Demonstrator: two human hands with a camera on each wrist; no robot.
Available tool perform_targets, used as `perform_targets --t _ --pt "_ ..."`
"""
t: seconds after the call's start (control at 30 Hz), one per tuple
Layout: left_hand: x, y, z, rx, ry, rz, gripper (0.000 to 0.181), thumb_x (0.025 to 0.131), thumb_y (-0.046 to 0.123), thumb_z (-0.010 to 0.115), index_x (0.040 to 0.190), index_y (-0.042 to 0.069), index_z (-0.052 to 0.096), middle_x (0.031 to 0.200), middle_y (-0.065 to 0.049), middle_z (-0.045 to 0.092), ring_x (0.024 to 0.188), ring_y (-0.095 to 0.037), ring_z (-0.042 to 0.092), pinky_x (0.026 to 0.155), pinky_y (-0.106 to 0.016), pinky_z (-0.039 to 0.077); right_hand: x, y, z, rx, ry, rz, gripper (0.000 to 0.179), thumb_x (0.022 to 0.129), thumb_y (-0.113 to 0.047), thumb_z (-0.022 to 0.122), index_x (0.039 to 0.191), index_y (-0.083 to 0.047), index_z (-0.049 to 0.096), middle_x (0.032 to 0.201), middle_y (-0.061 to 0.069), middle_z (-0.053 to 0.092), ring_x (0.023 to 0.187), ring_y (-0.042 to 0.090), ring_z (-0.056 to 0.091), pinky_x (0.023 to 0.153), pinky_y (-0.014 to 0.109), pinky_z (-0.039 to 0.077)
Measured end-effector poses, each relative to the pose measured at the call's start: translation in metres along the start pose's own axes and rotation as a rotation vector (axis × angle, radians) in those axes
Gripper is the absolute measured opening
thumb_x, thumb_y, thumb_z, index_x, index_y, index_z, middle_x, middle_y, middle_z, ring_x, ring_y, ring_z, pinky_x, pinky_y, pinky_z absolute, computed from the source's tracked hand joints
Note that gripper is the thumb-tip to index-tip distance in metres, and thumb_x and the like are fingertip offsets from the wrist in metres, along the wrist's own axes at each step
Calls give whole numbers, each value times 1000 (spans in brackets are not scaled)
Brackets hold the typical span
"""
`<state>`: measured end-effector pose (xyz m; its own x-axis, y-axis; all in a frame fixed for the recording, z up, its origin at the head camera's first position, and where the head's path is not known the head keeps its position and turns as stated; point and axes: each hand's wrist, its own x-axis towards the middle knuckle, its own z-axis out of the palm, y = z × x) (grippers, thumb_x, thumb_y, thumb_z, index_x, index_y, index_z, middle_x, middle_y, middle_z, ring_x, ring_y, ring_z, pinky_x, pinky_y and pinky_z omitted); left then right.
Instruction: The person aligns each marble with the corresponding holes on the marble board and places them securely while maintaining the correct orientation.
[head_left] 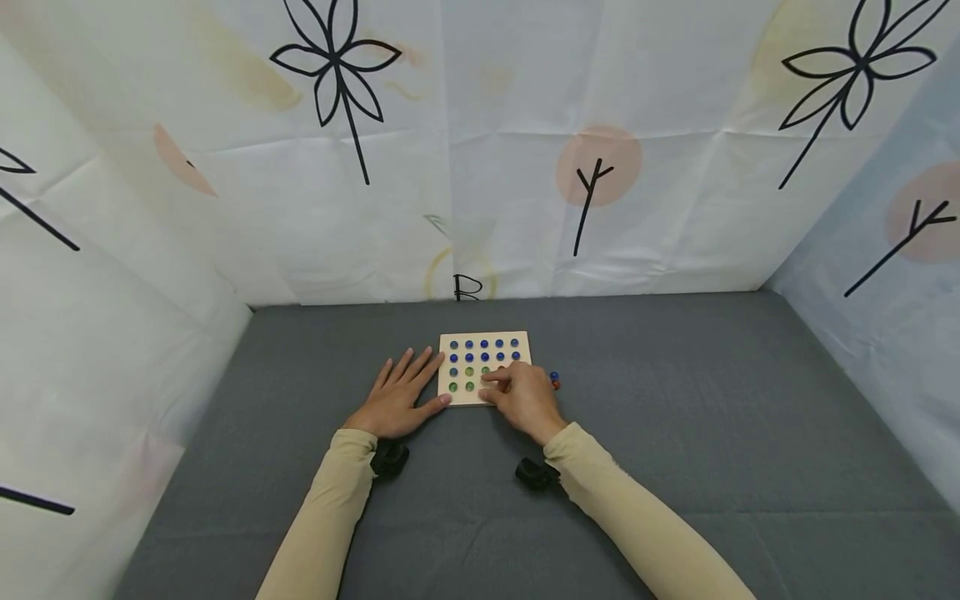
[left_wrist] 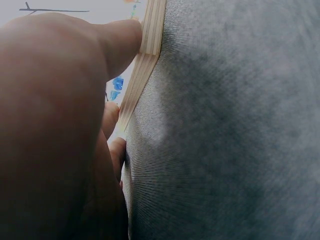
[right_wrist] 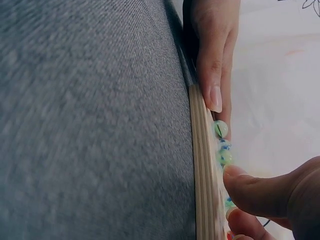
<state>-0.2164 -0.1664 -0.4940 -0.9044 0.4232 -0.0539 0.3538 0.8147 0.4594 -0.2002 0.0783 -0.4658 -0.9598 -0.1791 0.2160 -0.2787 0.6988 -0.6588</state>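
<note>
A pale wooden board with rows of blue and green marbles lies on the grey cloth. My left hand rests flat at its left side, fingers spread, with the thumb touching the board's near left corner. Over the board's near right part is my right hand, its thumb and forefinger bent toward each other just above the near row. Whether a marble sits between these fingertips is hidden. Blue marbles fill the far rows; green marbles show at the near left.
Just right of the board, partly behind the right hand, lie a blue marble and a red one. Grey cloth covers the table. White patterned fabric stands at the back and both sides.
</note>
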Motion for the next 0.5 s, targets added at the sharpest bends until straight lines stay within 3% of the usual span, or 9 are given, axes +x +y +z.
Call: perform_targets --t 0.5 --pt "-1 4 -3 4 -16 -15 77 104 56 49 165 21 18 170 -5 12 156 -30 0 124 -51 -9 -10 12 -22 40 47 -7 21 83 -14 86 103 -9 83 71 -2 61 58 11 51 53 30 43"
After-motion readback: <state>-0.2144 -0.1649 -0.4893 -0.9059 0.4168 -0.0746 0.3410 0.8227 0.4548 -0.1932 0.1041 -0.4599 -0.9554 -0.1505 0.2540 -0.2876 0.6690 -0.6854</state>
